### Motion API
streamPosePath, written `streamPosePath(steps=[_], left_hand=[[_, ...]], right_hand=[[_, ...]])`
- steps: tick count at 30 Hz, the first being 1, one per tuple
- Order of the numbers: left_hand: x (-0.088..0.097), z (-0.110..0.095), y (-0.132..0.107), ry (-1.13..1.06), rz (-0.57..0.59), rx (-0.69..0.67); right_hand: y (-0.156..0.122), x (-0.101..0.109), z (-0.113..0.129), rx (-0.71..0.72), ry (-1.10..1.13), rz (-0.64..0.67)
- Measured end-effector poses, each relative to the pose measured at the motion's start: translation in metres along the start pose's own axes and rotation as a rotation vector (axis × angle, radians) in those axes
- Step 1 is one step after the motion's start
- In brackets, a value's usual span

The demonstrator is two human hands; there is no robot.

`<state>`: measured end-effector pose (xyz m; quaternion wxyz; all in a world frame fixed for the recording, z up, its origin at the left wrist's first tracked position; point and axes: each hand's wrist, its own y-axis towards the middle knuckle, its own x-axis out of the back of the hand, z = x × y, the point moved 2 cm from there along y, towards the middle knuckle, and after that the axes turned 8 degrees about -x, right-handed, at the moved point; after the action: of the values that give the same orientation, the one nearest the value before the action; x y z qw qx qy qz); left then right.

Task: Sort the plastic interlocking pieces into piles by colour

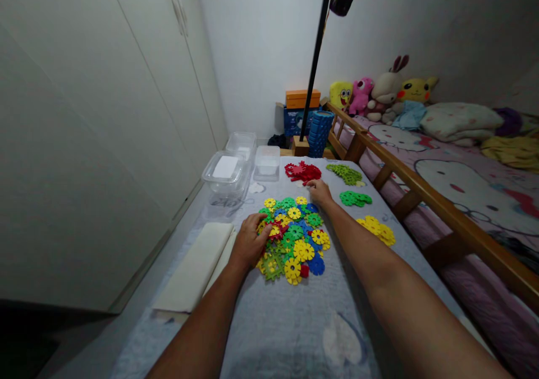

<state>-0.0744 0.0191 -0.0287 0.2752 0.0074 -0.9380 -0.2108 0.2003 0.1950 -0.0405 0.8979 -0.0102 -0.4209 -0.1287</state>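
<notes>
A mixed heap of flat plastic snowflake building discs (295, 232) in yellow, green, blue and red covers the middle of the cloth. My left hand (249, 240) rests at the heap's left side, fingers curved and thumb apart, touching discs beside a red piece. Beyond the heap, my right hand (320, 192) is just in front of a pile of red pieces (303, 172). Its fingers are drawn together; whether anything sits between them is hidden. To the right lie single-colour piles: olive-green squarish pieces (345, 173), green discs (356, 199) and yellow discs (378, 229).
Clear plastic boxes (225, 172) stand at the back left, with a smaller clear box (267, 161) beside them. A folded cream cloth (196, 266) lies left of my left arm. The wooden bed rail (404, 185) runs along the right; a black lamp pole (315, 59) rises behind.
</notes>
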Motion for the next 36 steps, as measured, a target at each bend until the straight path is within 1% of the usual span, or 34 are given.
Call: streamPosePath(steps=[4, 6, 8, 10, 11, 13, 15, 16, 18, 19, 21, 23, 25, 27, 29, 30, 32, 36], left_hand=[[0.001, 0.001, 0.001, -0.066, -0.036, 0.034], [0.002, 0.003, 0.002, -0.109, -0.062, 0.056], [0.002, 0.004, 0.003, -0.152, -0.085, 0.077], [0.002, 0.005, 0.003, -0.188, -0.099, 0.101], [0.002, 0.004, 0.003, -0.201, -0.105, 0.114], [0.003, 0.003, 0.004, -0.215, -0.117, 0.135], [0.005, 0.001, 0.004, -0.221, -0.132, 0.146], [0.005, 0.000, 0.004, -0.224, -0.139, 0.148], [0.006, -0.001, 0.005, -0.231, -0.154, 0.149], [0.007, -0.001, 0.005, -0.236, -0.160, 0.151], [0.007, 0.000, 0.005, -0.244, -0.166, 0.158], [0.007, 0.001, 0.005, -0.250, -0.163, 0.170], [0.007, 0.003, 0.004, -0.255, -0.157, 0.182], [0.006, 0.003, 0.004, -0.265, -0.153, 0.191], [0.006, 0.003, 0.003, -0.276, -0.152, 0.193], [0.006, 0.003, 0.003, -0.281, -0.153, 0.194], [0.005, 0.002, 0.003, -0.288, -0.152, 0.195], [0.005, 0.001, 0.004, -0.294, -0.150, 0.184]], right_hand=[[-0.009, -0.004, 0.008, -0.014, -0.151, 0.034], [-0.011, -0.001, 0.012, -0.011, -0.179, 0.027], [-0.015, 0.005, 0.019, 0.028, -0.175, 0.013], [-0.023, 0.012, 0.028, 0.109, -0.155, 0.038], [-0.030, 0.014, 0.035, 0.163, -0.141, 0.081], [-0.049, 0.017, 0.050, 0.301, -0.111, 0.233], [-0.074, 0.017, 0.065, 0.464, -0.101, 0.400], [-0.088, 0.017, 0.071, 0.545, -0.115, 0.458], [-0.115, 0.014, 0.081, 0.665, -0.178, 0.516], [-0.126, 0.013, 0.084, 0.703, -0.221, 0.525], [-0.143, 0.010, 0.088, 0.735, -0.302, 0.521], [-0.152, 0.008, 0.089, 0.732, -0.341, 0.496], [-0.153, 0.010, 0.089, 0.715, -0.318, 0.470], [-0.148, 0.014, 0.087, 0.689, -0.252, 0.445], [-0.136, 0.020, 0.082, 0.639, -0.181, 0.404], [-0.127, 0.023, 0.078, 0.597, -0.145, 0.378], [-0.107, 0.027, 0.067, 0.470, -0.074, 0.324], [-0.060, 0.028, 0.038, 0.130, 0.067, 0.191]])
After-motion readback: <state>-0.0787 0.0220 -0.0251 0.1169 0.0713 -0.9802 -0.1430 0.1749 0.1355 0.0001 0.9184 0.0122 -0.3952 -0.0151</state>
